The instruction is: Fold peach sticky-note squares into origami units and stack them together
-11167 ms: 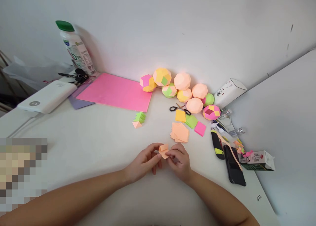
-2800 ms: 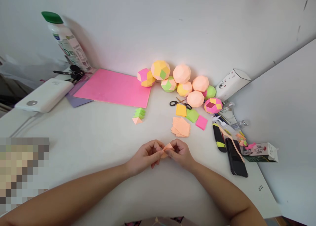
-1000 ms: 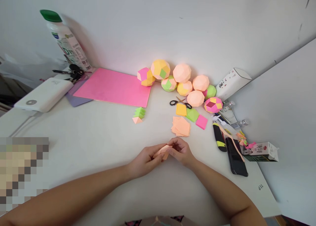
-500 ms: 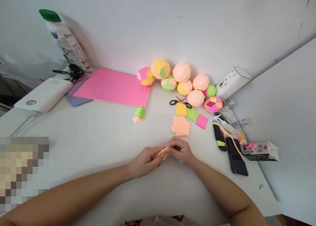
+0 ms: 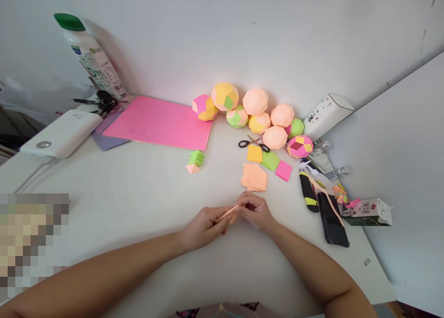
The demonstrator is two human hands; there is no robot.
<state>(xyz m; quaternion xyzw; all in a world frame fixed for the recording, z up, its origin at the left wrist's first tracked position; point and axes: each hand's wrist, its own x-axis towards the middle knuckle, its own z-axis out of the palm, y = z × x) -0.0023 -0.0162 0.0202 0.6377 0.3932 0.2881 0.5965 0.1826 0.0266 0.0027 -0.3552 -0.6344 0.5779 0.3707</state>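
A small folded peach paper piece (image 5: pixel 230 213) is pinched between both hands, low over the white tabletop (image 5: pixel 138 193) and close to the person's body. The left hand (image 5: pixel 204 225) grips its left end with thumb and fingertips drawn narrow, the other fingers curled under. The right hand (image 5: pixel 257 211) closes on the right end, its fingers bent tightly over the paper so that most of that end is hidden. The two hands almost touch, and the paper shows edge-on as a thin slanted strip.

Just beyond the right hand lies a loose stack of peach paper squares (image 5: pixel 254 177). Behind it sit a yellow paper square (image 5: pixel 254 153), a green paper square (image 5: pixel 270 160) and a pink paper square (image 5: pixel 283 171), with small black-handled scissors (image 5: pixel 253 144) just beside them. Farther back, a cluster of coloured paper polyhedron balls (image 5: pixel 256 112) rests against the wall.

To the left are a few green folded paper units (image 5: pixel 196 158) with a small peach paper pyramid (image 5: pixel 192 169) touching them, then a large pink sheet (image 5: pixel 159 122) and a white power bank (image 5: pixel 62 133). To the right lie a black-and-yellow highlighter (image 5: pixel 308 192) and a black phone (image 5: pixel 333 218).
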